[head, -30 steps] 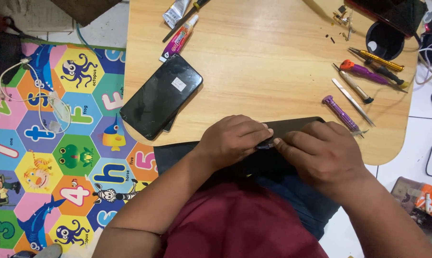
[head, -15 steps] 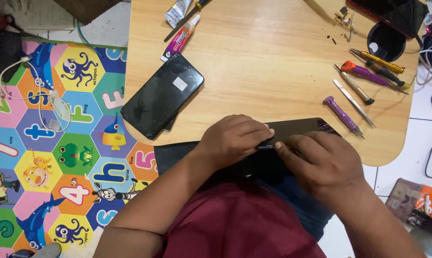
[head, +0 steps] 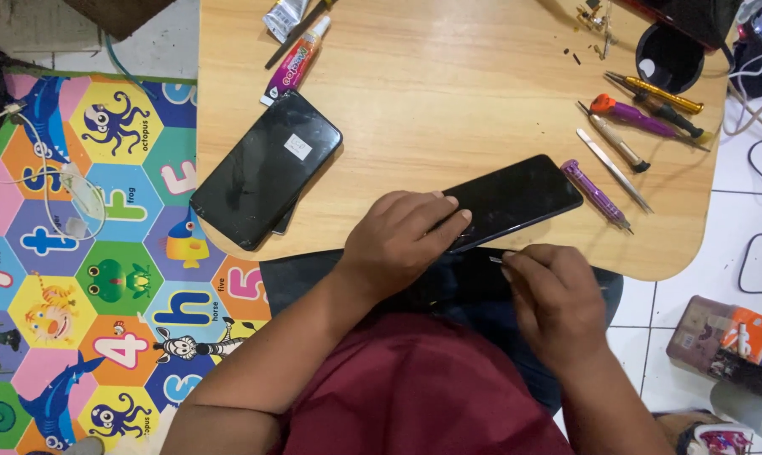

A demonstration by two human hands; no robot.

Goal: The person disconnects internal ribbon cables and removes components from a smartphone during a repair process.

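Hands first: my left hand [head: 402,240] presses down flat on the near end of a black phone [head: 516,199], fingers closed over its edge, holding it against the near edge of the wooden table [head: 448,93]. The phone lies slanted, its far end pointing toward the table's right side, close beside a purple screwdriver [head: 596,194]. My right hand [head: 554,295] sits just off the near edge of the table, below the phone and apart from it, with the fingertips pinched together on something small and thin; I cannot tell what it is.

A second black phone [head: 267,168] with a small white sticker rests near the table's left edge, well apart from the one I hold. At the far left corner lies a tube of glue [head: 295,61]. Along the right edge lie tweezers [head: 614,170], a few more screwdrivers [head: 642,114] and a black round cup [head: 669,57]. A colourful play mat [head: 86,253] covers the floor to the left of the table. A small box [head: 727,345] sits on the white tiles at the right.
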